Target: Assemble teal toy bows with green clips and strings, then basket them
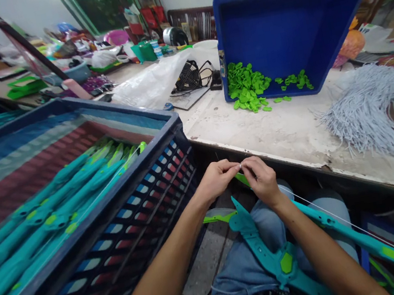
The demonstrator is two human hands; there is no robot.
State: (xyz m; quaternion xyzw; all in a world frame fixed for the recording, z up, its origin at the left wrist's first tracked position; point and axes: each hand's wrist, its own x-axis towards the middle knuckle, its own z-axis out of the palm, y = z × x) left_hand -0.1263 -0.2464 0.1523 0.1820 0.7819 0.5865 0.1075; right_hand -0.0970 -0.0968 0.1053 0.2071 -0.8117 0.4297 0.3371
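Note:
My left hand and my right hand meet above my lap, fingertips almost touching. Both pinch a short piece of white string, most of it hidden by the fingers. Just below them is the green tip of a teal and green plastic toy bow. Its long teal limb runs under my right forearm toward the lower right, with a white string stretched along it. The bow's teal middle part, bearing a green hexagonal patch, rests across my jeans.
Left of me stands a dark blue crate holding several similar teal bows. On the white table, a tilted blue bin spills small green plastic parts. A bundle of pale strings lies at the right, a black fan behind.

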